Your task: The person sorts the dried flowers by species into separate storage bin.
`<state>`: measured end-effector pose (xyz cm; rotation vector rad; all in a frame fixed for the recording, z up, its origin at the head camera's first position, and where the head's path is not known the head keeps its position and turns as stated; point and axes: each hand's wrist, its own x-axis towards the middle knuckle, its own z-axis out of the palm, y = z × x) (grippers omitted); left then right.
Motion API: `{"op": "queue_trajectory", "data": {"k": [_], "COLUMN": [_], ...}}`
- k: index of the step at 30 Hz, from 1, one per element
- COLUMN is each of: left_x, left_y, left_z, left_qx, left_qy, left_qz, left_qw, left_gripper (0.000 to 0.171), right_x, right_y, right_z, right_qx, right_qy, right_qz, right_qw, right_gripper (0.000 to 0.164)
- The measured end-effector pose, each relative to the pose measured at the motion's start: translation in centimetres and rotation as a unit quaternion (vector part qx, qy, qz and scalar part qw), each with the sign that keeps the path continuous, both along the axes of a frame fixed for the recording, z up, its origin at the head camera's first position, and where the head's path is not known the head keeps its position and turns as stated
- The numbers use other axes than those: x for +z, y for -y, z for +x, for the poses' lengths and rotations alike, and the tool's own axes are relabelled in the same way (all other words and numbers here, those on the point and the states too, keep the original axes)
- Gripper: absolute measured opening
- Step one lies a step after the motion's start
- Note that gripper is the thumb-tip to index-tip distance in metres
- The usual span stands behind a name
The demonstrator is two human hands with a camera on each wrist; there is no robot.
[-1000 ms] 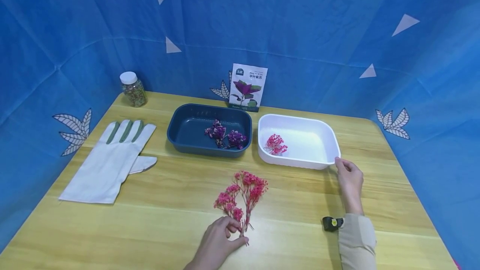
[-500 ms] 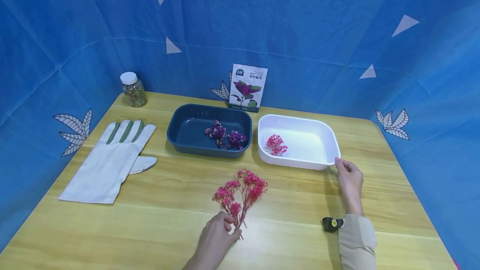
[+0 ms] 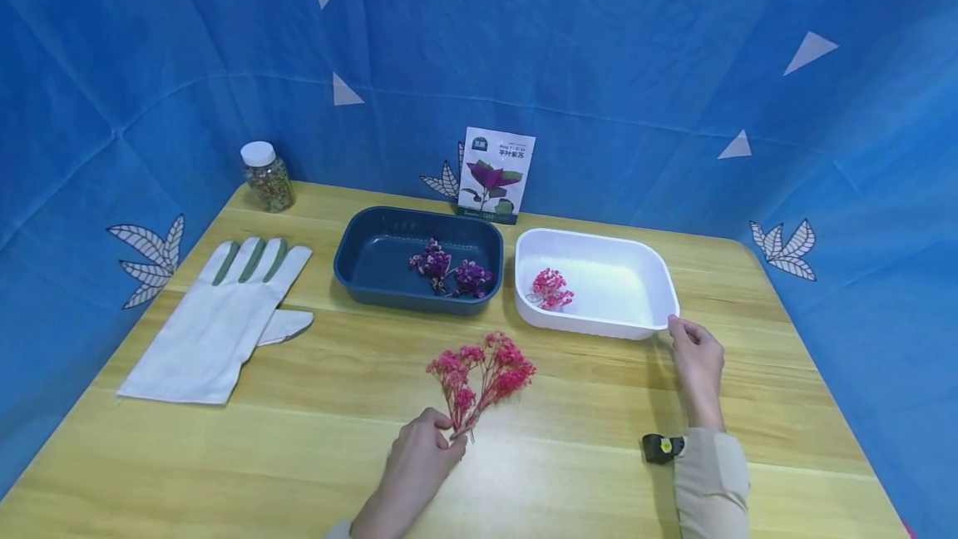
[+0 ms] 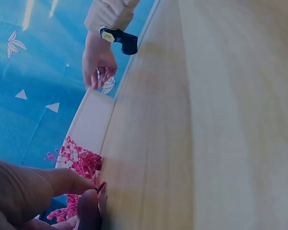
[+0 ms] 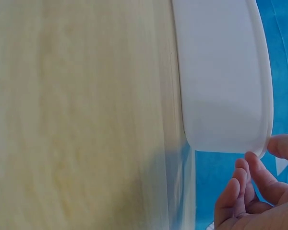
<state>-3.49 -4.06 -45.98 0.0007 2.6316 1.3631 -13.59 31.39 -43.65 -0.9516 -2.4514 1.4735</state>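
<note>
My left hand pinches the stems of a bunch of pink dried flowers between thumb and fingers, low over the table's front middle. In the left wrist view the stem ends poke out past the fingertips. The flower heads fan out toward the white tray. At that tray's near right corner, my right hand pinches the rim, its thumb and index finger on either side in the right wrist view. Inside the white tray, at its left end, lies a small pink flower sprig.
Left of the white tray stands a dark blue tray with purple dried flowers. A seed packet leans upright behind. A white glove lies at the left, with a white-lidded jar beyond it. Blue cloth surrounds the table.
My left hand has shifted left and slightly away from me, the pink bunch's stems swinging left so it tilts more to the right. My right hand has stayed at the tray's corner.
</note>
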Motion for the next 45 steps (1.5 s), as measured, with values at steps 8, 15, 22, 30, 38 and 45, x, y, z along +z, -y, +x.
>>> {"op": "queue_trajectory", "data": {"k": [8,15,22,30,38,45], "left_x": [-0.2,-0.4,-0.6,-0.4,-0.2,0.6], "left_y": [0.0,0.6,1.6,2.0,2.0,1.9], "left_z": [0.0,-0.2,-0.4,-0.5,-0.8,-0.8], "left_qx": [0.008,0.007,0.003,-0.002,-0.005,0.003], "left_qy": [0.007,0.046,0.033,0.068,0.069,0.048], "left_qz": [0.031,0.129,0.149,0.180,0.200,0.197], "left_qw": [0.9995,0.9906,0.9883,0.9814,0.9773,0.9792], "left_gripper": [0.013,0.014,0.021,0.038,0.037,0.039], "right_x": [0.1,0.1,0.2,0.1,0.0,0.1], "right_y": [0.0,0.1,0.1,0.0,0.0,0.0], "right_z": [0.0,0.0,0.0,0.0,0.0,0.0], "right_qx": [0.003,0.000,0.000,-0.002,0.001,-0.001], "right_qy": [0.002,0.002,0.003,0.000,0.000,-0.003], "right_qz": [-0.003,-0.004,-0.005,-0.002,0.004,0.006], "right_qw": [1.000,1.000,1.000,1.000,1.000,1.000], "right_gripper": [0.065,0.064,0.064,0.063,0.064,0.064]}}
